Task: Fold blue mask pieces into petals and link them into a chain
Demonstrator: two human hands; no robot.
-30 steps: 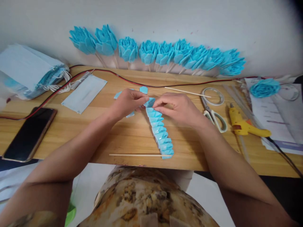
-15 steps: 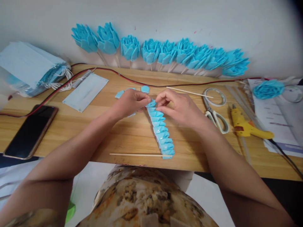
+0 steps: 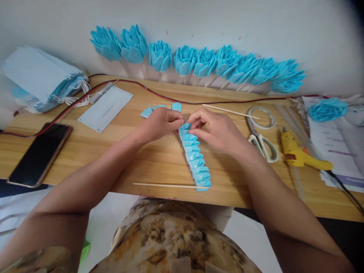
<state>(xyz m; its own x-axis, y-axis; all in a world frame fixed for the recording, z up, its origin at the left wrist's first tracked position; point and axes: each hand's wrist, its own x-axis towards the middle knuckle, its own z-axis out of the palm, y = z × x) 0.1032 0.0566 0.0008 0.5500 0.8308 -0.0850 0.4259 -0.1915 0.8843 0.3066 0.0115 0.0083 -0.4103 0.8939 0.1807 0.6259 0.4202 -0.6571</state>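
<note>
A strip of overlapping blue folded petals [image 3: 195, 155] runs along the table towards me. My left hand [image 3: 165, 123] pinches its far end from the left, thumb and fingers together. From the other side my right hand [image 3: 213, 129] has its fingertips closed on the same end, and the exact grip there is partly hidden. Under the strip's near end lies a thin wooden stick [image 3: 165, 185], or perhaps over it, pointing left. Several loose blue petal pieces, one blue piece [image 3: 176, 107] among them, lie just beyond my left hand.
Blue flowers on sticks [image 3: 184, 60] lean along the wall. Scissors [image 3: 263, 146], a tape roll [image 3: 261, 117], another stick [image 3: 231, 111] and a yellow glue gun [image 3: 295, 151] lie right. A phone [image 3: 40, 155], a face mask [image 3: 105, 108] and a mask stack [image 3: 42, 74] are left; a cable crosses behind.
The whole view has shifted slightly, so the table things appear a little further right. Both hands stay at the strip's far end with hardly any movement.
</note>
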